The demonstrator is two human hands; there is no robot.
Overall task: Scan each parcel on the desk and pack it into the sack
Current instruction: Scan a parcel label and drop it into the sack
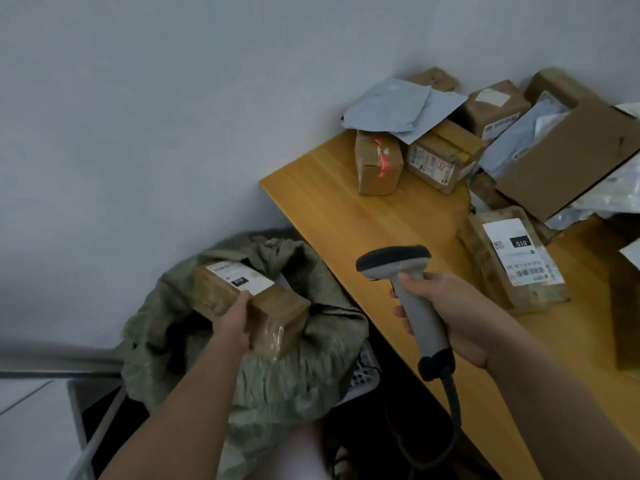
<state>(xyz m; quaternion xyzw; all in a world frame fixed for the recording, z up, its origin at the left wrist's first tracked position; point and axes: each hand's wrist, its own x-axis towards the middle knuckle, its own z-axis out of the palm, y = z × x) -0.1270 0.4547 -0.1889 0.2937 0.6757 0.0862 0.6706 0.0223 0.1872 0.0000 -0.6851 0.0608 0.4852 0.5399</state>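
Left hand [232, 318]: fingers clamped on parcel [250, 299], label up, held over sack [249, 372] mouth, likely for drop-in. Right hand [460, 318]: fingers wrapped round scanner [412, 299], kept ready over bench [329, 195]. Remaining parcels [450, 147] waited on bench.

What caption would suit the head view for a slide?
Left hand holds a taped parcel over the green sack; right hand grips the scanner beside the desk.
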